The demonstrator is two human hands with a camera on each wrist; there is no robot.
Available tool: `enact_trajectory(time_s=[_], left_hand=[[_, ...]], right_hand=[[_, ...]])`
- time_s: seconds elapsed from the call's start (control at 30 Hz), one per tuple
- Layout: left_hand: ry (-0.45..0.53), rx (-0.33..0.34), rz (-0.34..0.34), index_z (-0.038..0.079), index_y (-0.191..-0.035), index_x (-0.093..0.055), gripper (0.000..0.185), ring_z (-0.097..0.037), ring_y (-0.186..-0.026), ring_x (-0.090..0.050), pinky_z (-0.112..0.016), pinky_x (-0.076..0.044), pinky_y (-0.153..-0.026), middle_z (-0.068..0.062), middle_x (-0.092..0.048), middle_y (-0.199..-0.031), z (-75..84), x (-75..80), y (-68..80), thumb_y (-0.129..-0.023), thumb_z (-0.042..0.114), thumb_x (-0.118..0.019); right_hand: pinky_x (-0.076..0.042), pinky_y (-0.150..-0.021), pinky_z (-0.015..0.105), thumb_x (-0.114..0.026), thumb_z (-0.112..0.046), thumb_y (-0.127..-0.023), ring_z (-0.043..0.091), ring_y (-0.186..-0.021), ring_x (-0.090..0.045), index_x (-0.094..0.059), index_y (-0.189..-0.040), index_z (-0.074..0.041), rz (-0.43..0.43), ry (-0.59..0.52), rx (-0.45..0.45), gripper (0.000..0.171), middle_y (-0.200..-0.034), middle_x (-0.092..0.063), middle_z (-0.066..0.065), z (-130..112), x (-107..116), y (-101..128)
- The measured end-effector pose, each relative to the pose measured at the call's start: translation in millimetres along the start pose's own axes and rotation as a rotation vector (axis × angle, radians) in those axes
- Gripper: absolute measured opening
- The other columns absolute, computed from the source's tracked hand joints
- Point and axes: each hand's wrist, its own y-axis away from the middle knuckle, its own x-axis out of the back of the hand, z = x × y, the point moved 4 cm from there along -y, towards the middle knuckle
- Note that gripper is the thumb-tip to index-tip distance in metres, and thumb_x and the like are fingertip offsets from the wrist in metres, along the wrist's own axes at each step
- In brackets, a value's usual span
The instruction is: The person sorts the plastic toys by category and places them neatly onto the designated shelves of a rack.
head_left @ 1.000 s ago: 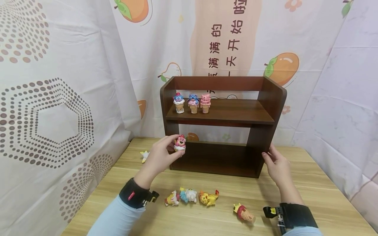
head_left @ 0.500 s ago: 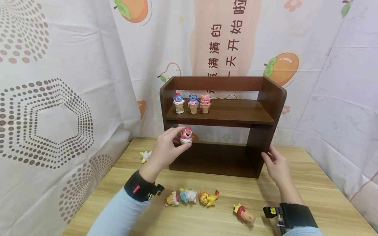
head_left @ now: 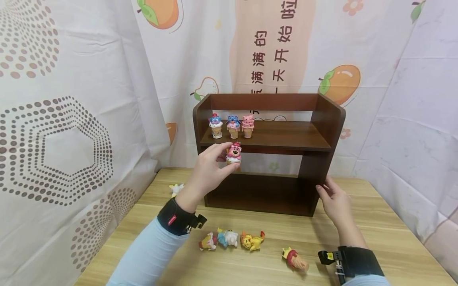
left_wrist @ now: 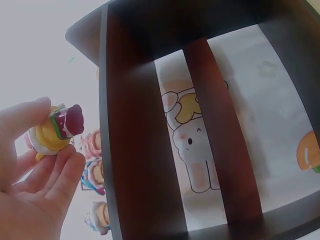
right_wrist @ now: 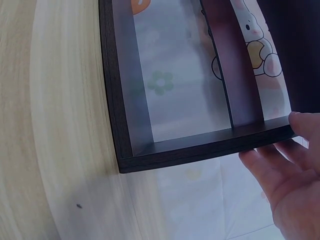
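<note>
The left hand (head_left: 207,171) has its grip closed on a small pink bear figure (head_left: 234,153), thumb and fingertips (left_wrist: 60,160) pinching it low around its cream-coloured base, the bear's head standing clear above them. It is held in the air just in front of the upper board's front edge on the dark wooden shelf (head_left: 322,147). It looks light, hard and glossy, so it should lift with almost no effort but could slip or twist out of a loose pinch; low on the base, as now, seems the surest place to hold it. Just above and beyond the grip, three cone figures (head_left: 232,126) stand upright in a row on the upper board. Well off to the right, the right hand (head_left: 334,202) rests with relaxed fingers against the shelf's right side panel, grasping nothing. Below and nearer the person, on the worktop (head_left: 375,238), several more figures (head_left: 232,238) lie on their sides, and a crowned one (head_left: 295,258) lies apart from them.
</note>
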Motion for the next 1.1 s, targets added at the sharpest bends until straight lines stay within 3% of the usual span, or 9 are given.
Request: enact_trajectory(time_s=[0.47,1.1], left_hand=[[0.117,-0.008,0.027,-0.002,-0.128,-0.064,0.051,-0.016,-0.1,-0.066,-0.022,-0.055,-0.085,-0.009,-0.066,-0.108,8.4,-14.0,-23.7,-0.084,0.011,-0.086],[0.104,-0.013,0.04,0.003,-0.136,-0.059,0.057,-0.016,-0.104,-0.064,-0.019,-0.054,-0.083,-0.01,-0.064,-0.12,17.4,-37.5,-50.5,-0.086,0.015,-0.085]], right_hand=[[-0.041,-0.073,0.001,-0.061,-0.015,-0.103,0.043,-0.114,-0.063,-0.051,-0.15,-0.01,0.0,-0.007,0.005,0.049,-0.134,-0.06,0.027,0.5,-0.3,-0.3],[-0.043,-0.074,0.003,-0.06,-0.015,-0.103,0.043,-0.115,-0.062,-0.051,-0.15,-0.01,-0.003,-0.027,-0.003,0.048,-0.134,-0.061,0.025,0.5,-0.6,-1.5]])
